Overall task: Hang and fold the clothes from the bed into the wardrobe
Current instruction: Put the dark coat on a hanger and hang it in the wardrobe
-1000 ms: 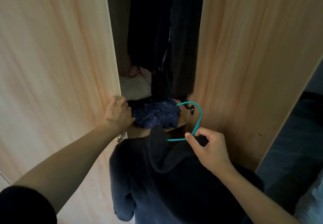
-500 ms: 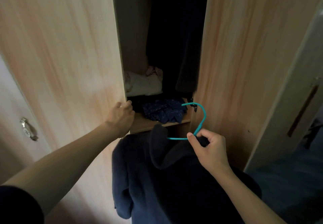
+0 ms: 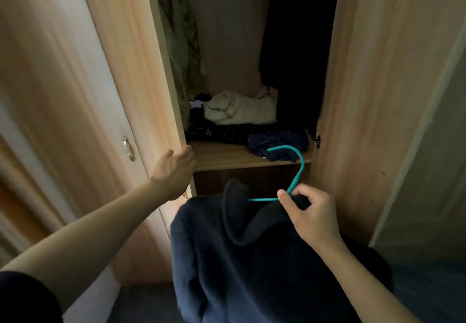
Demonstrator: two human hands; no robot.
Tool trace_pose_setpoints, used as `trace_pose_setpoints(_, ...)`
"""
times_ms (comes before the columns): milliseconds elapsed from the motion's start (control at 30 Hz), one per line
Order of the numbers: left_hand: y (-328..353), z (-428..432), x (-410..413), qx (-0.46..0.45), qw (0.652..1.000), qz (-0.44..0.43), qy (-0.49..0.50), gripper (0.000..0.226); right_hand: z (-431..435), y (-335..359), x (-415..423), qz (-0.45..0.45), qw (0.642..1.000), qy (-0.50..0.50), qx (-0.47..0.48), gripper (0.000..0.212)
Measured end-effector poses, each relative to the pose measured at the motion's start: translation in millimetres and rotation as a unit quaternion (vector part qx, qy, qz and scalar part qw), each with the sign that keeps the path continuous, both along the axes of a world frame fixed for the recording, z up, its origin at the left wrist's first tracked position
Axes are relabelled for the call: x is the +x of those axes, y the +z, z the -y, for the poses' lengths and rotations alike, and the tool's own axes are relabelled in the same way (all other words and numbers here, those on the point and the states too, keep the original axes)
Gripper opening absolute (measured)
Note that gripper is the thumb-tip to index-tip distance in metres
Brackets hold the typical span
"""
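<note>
Door swung wider, left hand slack beside it; right hand pinches hanger; clothes crowd shelf.

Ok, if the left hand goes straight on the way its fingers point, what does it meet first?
Probably the dark folded clothes on the light wooden shelf, just past the wardrobe door's edge; the left hand may brush that edge, depth unclear.

No writing, label, brand, number or sign can be read anywhere in the frame. The wardrobe door at left shows only wood grain. The folded clothes on the shelf, the dark blue garment at the bottom and the teal hanger carry no legible marks.
</note>
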State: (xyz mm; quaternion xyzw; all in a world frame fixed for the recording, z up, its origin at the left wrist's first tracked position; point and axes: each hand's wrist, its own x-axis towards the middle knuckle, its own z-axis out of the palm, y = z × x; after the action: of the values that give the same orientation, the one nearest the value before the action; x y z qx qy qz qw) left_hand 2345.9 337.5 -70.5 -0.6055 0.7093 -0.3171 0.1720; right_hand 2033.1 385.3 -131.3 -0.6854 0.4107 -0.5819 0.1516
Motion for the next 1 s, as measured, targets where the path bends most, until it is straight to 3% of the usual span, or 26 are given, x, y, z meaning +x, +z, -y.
trace_pose_setpoints(433, 3, -89, 98, -0.032, 0.998, -0.058, 0.021, 0.043, -18, 12, 101, -0.045, 0.997, 0.066, 0.011, 0.029)
trace_pose_setpoints(633, -2, -114, 156, -0.023, 0.99, -0.068, 0.122, 0.033, -23, 11, 154, -0.027, 0.996, 0.083, 0.02, 0.035)
trace_pose_setpoints(800, -3, -126, 206, -0.031, 0.973, -0.101, 0.203, 0.041, -27, 12, 189, -0.014, 0.996, 0.088, 0.012, 0.04)
trace_pose_setpoints(1000, -19, -126, 200, -0.032, 0.985, -0.077, 0.153, 0.046, -27, 18, 210, -0.001, 0.996, 0.082, 0.035, 0.036)
